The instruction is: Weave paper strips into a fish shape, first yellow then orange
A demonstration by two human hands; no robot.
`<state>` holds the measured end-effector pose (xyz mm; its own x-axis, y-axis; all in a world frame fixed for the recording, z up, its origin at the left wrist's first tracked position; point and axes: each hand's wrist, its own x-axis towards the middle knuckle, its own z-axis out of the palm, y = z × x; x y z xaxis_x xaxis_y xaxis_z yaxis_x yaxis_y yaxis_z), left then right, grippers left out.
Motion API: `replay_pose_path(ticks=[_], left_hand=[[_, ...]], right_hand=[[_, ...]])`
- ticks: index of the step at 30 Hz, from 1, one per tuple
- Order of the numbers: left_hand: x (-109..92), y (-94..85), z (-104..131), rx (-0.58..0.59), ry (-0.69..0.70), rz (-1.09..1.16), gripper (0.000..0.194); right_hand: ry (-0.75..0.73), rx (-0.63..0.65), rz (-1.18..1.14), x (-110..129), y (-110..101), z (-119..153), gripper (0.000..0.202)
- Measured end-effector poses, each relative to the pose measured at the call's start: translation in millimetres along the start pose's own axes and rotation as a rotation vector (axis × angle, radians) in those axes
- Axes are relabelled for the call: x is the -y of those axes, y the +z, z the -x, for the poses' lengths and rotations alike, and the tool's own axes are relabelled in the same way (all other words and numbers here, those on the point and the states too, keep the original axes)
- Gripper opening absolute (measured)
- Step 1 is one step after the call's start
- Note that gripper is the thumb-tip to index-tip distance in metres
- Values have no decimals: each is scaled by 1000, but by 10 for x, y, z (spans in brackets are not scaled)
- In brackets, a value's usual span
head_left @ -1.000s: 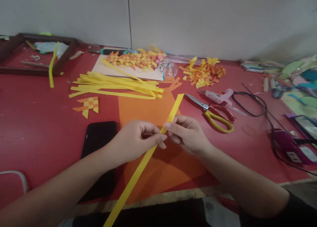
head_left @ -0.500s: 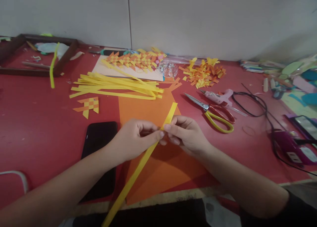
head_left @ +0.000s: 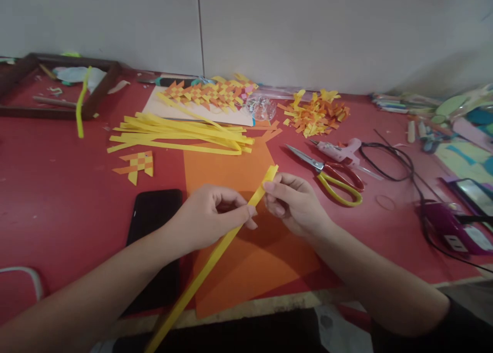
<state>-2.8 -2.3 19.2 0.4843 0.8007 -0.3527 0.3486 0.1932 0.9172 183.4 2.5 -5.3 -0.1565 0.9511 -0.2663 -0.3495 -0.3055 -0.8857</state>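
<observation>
A long yellow paper strip [head_left: 215, 255] slants from the lower left up to my hands. My left hand [head_left: 219, 211] pinches it between thumb and fingers. Closer to its upper end, my right hand [head_left: 290, 199] grips the strip with thumb and forefinger; the tip sticks out above and looks doubled. Beneath both hands lie orange paper sheets [head_left: 231, 173]. Behind them is a pile of yellow paper strips [head_left: 173, 132]. To the left sits a small woven paper fish [head_left: 138, 164] in orange and yellow.
Scissors [head_left: 327, 175] and a pink glue gun [head_left: 342, 150] with its cord lie right. A black phone [head_left: 154, 214] is by my left forearm. Woven fish [head_left: 208, 93] and paper scraps [head_left: 316, 111] are at the back. A brown frame [head_left: 96, 98] stands far left, a purple box [head_left: 450, 229] right.
My right hand has slid up and right along the strip towards its tip. The strip's upper end now looks folded over. My left hand has stayed in place.
</observation>
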Motion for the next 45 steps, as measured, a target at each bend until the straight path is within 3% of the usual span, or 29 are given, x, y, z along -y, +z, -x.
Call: replay_pose_path(ticks=[5,11,16,24,36,45], left_hand=[[40,13,2,16,19,6,25],[63,22,-30,34,58,110,18],[37,5,-10,24,69,46,19],[16,12,-11,4,1,7,26],[63,2,-34,-18,20,23,27],[66,-2,-23,8,-23,43,24]], right_hand=[[-14,-7,-9,-11,-1,-8,29],[30,102,88,-91,11,37,27],[39,115,111,-72,10,38,27],[47,34,47,-16,2,8,29],[43,-67,2,-27,-15,-24,27],[-103,-261,-130,13,-140,-186,25]])
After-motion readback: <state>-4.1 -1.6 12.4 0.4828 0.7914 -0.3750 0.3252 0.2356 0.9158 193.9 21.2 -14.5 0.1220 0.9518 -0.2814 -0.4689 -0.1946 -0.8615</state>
